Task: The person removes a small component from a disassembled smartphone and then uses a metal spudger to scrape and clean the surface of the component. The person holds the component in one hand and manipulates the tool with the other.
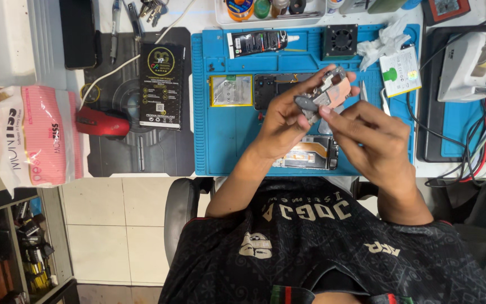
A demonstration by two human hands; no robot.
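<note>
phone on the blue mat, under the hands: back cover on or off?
Off. The phone lies on the blue mat with its copper-coloured insides exposed, partly hidden by both hands.

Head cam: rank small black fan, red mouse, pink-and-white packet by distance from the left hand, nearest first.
From the left hand, which holds a small phone part over the blue mat:
1. Small black fan, at the mat's far edge, toward the right hand's side.
2. Red mouse, off the mat on the left-hand side.
3. Pink-and-white packet, at the table's left end.
</note>
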